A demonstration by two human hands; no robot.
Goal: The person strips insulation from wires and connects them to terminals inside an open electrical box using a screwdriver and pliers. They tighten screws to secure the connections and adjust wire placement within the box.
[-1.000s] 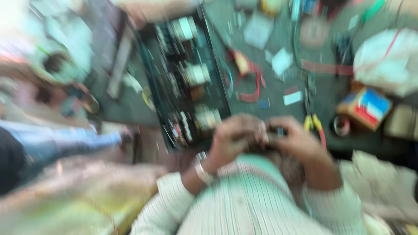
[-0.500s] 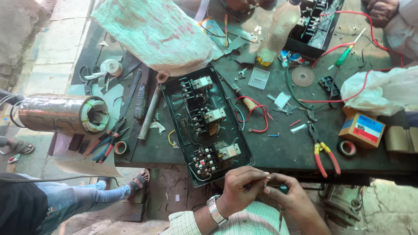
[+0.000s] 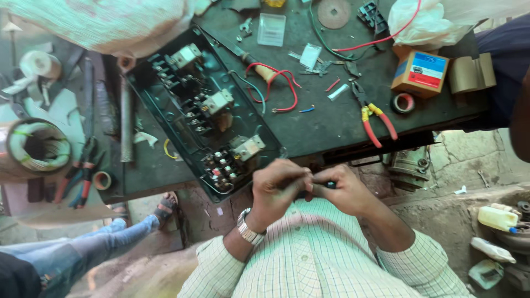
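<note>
My left hand (image 3: 279, 187), with a metal watch on the wrist, and my right hand (image 3: 341, 190) meet close to my chest, just off the near edge of the dark workbench (image 3: 331, 127). Together they pinch a small dark part (image 3: 326, 185) with a bluish tip; most of it is hidden by my fingers. Right in front of my left hand lies an open black electrical box (image 3: 204, 116) with several switch blocks and wiring inside.
Red-and-yellow pliers (image 3: 374, 118), red wire loops (image 3: 276, 83), a tape roll (image 3: 403, 102), a small red-and-blue carton (image 3: 419, 72) and a white plastic bag (image 3: 436, 22) lie on the bench. A wound motor stator (image 3: 34, 148) sits left. Another person's jeans and sandal (image 3: 110, 237) are lower left.
The view has swung and steadied from a blur; the bench now sits higher and more tilted in frame. My hands stay together on the small part near my chest.
</note>
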